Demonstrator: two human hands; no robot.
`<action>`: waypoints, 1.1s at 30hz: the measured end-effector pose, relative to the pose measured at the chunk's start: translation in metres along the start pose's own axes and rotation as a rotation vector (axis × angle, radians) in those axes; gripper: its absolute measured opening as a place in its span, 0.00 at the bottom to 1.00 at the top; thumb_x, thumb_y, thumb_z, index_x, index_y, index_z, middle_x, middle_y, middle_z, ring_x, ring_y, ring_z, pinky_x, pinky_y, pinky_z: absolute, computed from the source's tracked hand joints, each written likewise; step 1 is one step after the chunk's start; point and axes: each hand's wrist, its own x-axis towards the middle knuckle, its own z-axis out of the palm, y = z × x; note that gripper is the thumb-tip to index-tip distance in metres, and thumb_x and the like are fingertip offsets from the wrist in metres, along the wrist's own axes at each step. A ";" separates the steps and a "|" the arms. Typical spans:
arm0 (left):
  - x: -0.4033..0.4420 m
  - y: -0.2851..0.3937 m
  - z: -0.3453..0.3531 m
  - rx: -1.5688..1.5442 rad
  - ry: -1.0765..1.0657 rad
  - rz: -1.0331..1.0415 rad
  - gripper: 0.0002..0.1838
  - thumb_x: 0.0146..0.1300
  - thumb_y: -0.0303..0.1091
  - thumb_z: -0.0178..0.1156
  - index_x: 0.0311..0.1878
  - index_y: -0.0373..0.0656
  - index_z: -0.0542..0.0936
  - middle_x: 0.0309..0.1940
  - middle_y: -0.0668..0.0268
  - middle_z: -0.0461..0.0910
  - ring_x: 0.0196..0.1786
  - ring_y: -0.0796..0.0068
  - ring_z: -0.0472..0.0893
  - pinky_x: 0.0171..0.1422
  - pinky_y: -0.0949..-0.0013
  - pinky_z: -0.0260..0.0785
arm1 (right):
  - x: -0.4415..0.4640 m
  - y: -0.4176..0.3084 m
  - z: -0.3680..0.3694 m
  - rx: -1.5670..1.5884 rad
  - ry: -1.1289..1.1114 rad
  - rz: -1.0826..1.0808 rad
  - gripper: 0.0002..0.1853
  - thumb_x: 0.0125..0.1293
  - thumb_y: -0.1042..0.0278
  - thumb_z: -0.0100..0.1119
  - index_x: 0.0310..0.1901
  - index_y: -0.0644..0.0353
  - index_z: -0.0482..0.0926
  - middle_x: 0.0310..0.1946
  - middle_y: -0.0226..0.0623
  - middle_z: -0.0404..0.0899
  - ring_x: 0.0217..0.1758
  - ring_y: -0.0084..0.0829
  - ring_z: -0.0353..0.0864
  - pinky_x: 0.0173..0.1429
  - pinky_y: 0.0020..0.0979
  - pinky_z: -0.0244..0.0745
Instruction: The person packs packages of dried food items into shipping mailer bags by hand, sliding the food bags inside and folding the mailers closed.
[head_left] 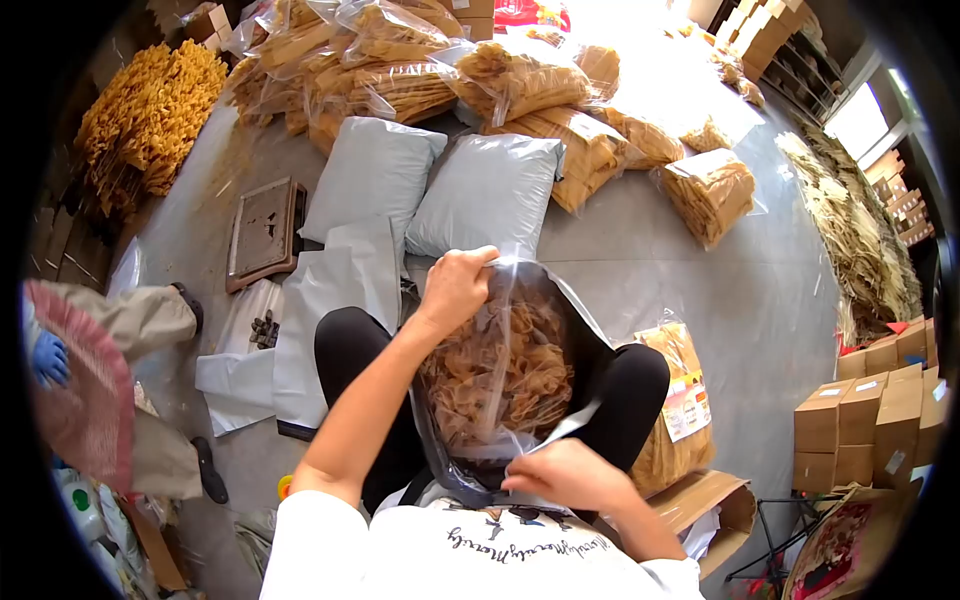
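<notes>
Between my knees stands an open mailing bag (590,312), pale outside and black inside. In it lies a clear plastic bag (497,375) filled with crinkled brown dried pieces. My left hand (460,287) is closed on the far rim of the mailing bag, near the top of the clear bag. Close to my body, my right hand (570,474) pinches a white strip (577,421) along the mailing bag's near right edge. The fingertips of the right hand are partly hidden.
Two filled grey mailing bags (487,195) lie ahead, beside a floor scale (265,232) and flat mailing bags (340,320). Clear bags of dried sticks (385,90) pile up behind. A person with a blue glove (49,358) stands left; cartons (862,420) are stacked right.
</notes>
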 end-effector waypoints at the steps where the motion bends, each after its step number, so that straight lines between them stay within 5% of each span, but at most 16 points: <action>1: 0.003 0.005 0.001 0.002 -0.006 -0.002 0.12 0.55 0.27 0.55 0.42 0.43 0.82 0.33 0.51 0.82 0.40 0.51 0.81 0.46 0.54 0.72 | 0.005 -0.010 -0.020 0.105 0.102 0.053 0.05 0.61 0.70 0.61 0.33 0.62 0.81 0.20 0.42 0.78 0.23 0.38 0.79 0.29 0.30 0.74; 3: 0.005 0.006 0.005 -0.056 0.011 0.043 0.09 0.56 0.27 0.57 0.41 0.37 0.80 0.30 0.48 0.79 0.37 0.48 0.79 0.41 0.57 0.70 | 0.027 -0.003 -0.037 0.146 0.476 -0.009 0.06 0.61 0.77 0.57 0.39 0.66 0.79 0.30 0.43 0.81 0.29 0.37 0.82 0.36 0.30 0.77; 7: 0.013 0.006 0.001 -0.014 0.015 0.030 0.09 0.57 0.29 0.56 0.39 0.38 0.80 0.29 0.49 0.79 0.37 0.48 0.79 0.41 0.56 0.69 | 0.088 0.058 -0.053 -0.510 0.390 0.029 0.19 0.61 0.79 0.51 0.55 0.71 0.69 0.58 0.52 0.68 0.63 0.47 0.67 0.65 0.38 0.65; 8: 0.014 0.002 0.003 -0.013 0.029 0.044 0.08 0.58 0.29 0.55 0.39 0.38 0.80 0.29 0.49 0.79 0.37 0.48 0.79 0.40 0.55 0.69 | 0.103 0.081 -0.046 -0.573 0.383 0.042 0.29 0.54 0.83 0.50 0.61 0.74 0.63 0.62 0.53 0.63 0.68 0.47 0.61 0.67 0.36 0.63; 13: 0.021 -0.004 0.004 -0.012 0.080 -0.002 0.08 0.57 0.28 0.54 0.38 0.39 0.81 0.28 0.49 0.79 0.35 0.48 0.79 0.40 0.54 0.70 | 0.134 0.108 -0.021 -0.507 0.531 0.191 0.34 0.56 0.78 0.51 0.65 0.73 0.54 0.64 0.55 0.58 0.68 0.51 0.58 0.66 0.42 0.63; 21: 0.019 0.006 0.007 0.123 -0.001 0.089 0.08 0.57 0.31 0.58 0.39 0.42 0.81 0.28 0.51 0.79 0.35 0.50 0.80 0.38 0.55 0.71 | 0.147 0.118 -0.042 -0.396 0.326 0.304 0.25 0.54 0.62 0.59 0.52 0.67 0.72 0.53 0.54 0.68 0.55 0.52 0.70 0.56 0.45 0.69; 25: 0.024 -0.001 0.003 0.052 0.048 0.112 0.07 0.57 0.30 0.59 0.38 0.41 0.80 0.27 0.51 0.80 0.34 0.50 0.80 0.38 0.54 0.71 | 0.151 0.107 -0.029 -0.844 0.313 0.211 0.22 0.52 0.63 0.60 0.49 0.63 0.75 0.51 0.51 0.70 0.54 0.50 0.71 0.55 0.44 0.70; 27: 0.025 0.000 0.003 0.082 0.038 0.111 0.07 0.57 0.29 0.58 0.38 0.41 0.80 0.28 0.51 0.80 0.35 0.50 0.80 0.38 0.55 0.71 | 0.148 0.113 -0.028 -0.771 0.386 0.193 0.23 0.53 0.64 0.59 0.51 0.63 0.73 0.50 0.53 0.72 0.54 0.50 0.71 0.57 0.43 0.68; 29: 0.024 0.001 0.005 0.085 0.021 0.123 0.07 0.57 0.29 0.58 0.38 0.41 0.80 0.28 0.50 0.79 0.35 0.49 0.80 0.38 0.55 0.71 | 0.151 0.106 -0.052 -0.045 0.138 0.494 0.24 0.56 0.63 0.57 0.53 0.66 0.71 0.48 0.56 0.74 0.54 0.51 0.72 0.59 0.42 0.67; 30: 0.025 0.001 0.006 0.082 0.022 0.136 0.07 0.57 0.29 0.57 0.38 0.41 0.80 0.28 0.50 0.79 0.35 0.49 0.80 0.39 0.54 0.71 | 0.152 0.112 -0.062 -0.105 0.043 0.437 0.22 0.58 0.59 0.55 0.50 0.66 0.74 0.53 0.56 0.74 0.58 0.49 0.72 0.63 0.43 0.64; 31: 0.025 0.002 0.006 0.077 0.024 0.150 0.07 0.58 0.29 0.57 0.39 0.41 0.80 0.28 0.50 0.79 0.35 0.49 0.80 0.39 0.54 0.71 | 0.153 0.130 -0.055 -0.165 0.262 0.239 0.23 0.58 0.58 0.54 0.51 0.65 0.73 0.50 0.53 0.76 0.55 0.49 0.74 0.60 0.43 0.67; 33: 0.025 0.006 0.007 0.118 -0.042 0.147 0.07 0.58 0.29 0.57 0.39 0.41 0.80 0.29 0.50 0.80 0.35 0.49 0.80 0.39 0.54 0.71 | 0.165 0.151 -0.054 -0.066 0.246 0.268 0.24 0.58 0.58 0.55 0.52 0.65 0.74 0.50 0.53 0.77 0.55 0.49 0.73 0.60 0.42 0.66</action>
